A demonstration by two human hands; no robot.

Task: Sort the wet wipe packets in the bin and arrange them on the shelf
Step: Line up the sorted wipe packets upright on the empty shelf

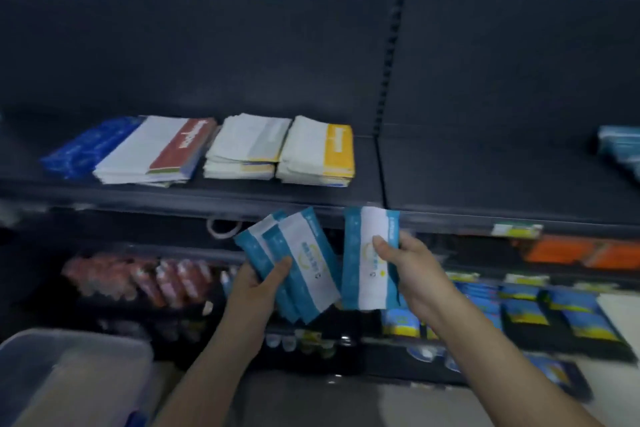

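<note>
So the left grip (pixel 258 284) holds a fan of teal wet wipe packets (pixel 308 253), and the right grip (pixel 412 267) pinches a single packet (pixel 370 288) just beside them. Both are under the shelf (pixel 467 177) edge, bin (pixel 69 347) at 7 o'clock.

Pretty plain look tbh: two bare forearms (pixel 221 357), uncovered from the wrist down as far as you can see. Left hand (pixel 258 282) and right hand (pixel 408 270), both just below the shelf (pixel 207 194) front edge, are bare too. Too blurry for finer detail.
</note>
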